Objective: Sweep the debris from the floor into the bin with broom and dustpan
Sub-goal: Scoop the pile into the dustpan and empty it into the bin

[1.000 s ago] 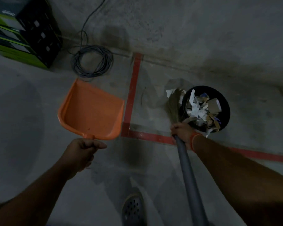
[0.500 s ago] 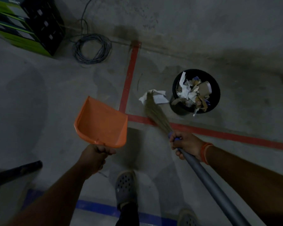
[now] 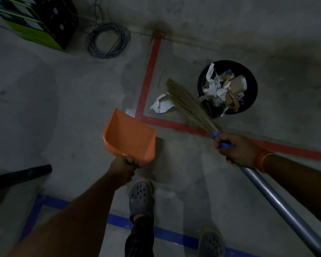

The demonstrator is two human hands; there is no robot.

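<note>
Broom (image 3: pixel 189 106) is swinging left onto the paper scrap (image 3: pixel 161 105) beside the bin (image 3: pixel 248 108); I'm seeing right hand (image 3: pixel 235 151) gripping it, left hand (image 3: pixel 124 167) clutching the dustpan (image 3: pixel 128 138).

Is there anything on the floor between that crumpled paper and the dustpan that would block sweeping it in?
Nothing solid shows between the crumpled paper and the dustpan, only bare floor and flat red tape. The broom bristles lie against the paper's far side.
</note>
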